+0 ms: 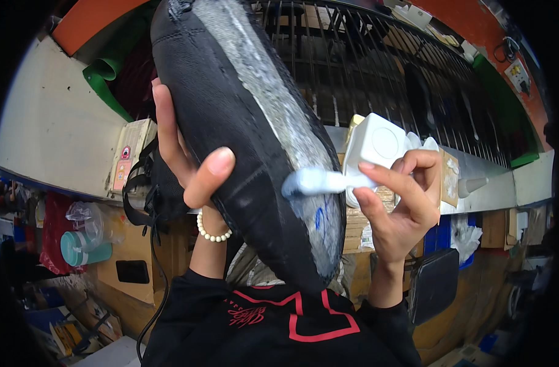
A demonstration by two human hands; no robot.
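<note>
A black leather shoe upper [221,116], bottom side turned toward me, is raised in front of my chest. Along its underside runs a rough grey strip [273,104] with a small blue mark low on it. My left hand [194,159] grips the upper from the left side, thumb across the leather. In the fingers of my right hand [404,199] is a small brush with a white handle [331,181]. Its pale, bluish head rests against the grey strip near the left edge. Directly behind my right fingertips stands a white plastic container [377,144].
A rack of dark metal bars [426,79] stretches across the far side. To the left are a small cardboard box [131,153] and a black strapped bag [163,183]. Lower down lie a phone [132,271] and a teal-lidded tub [80,249]. A black seat [436,284] stands at lower right.
</note>
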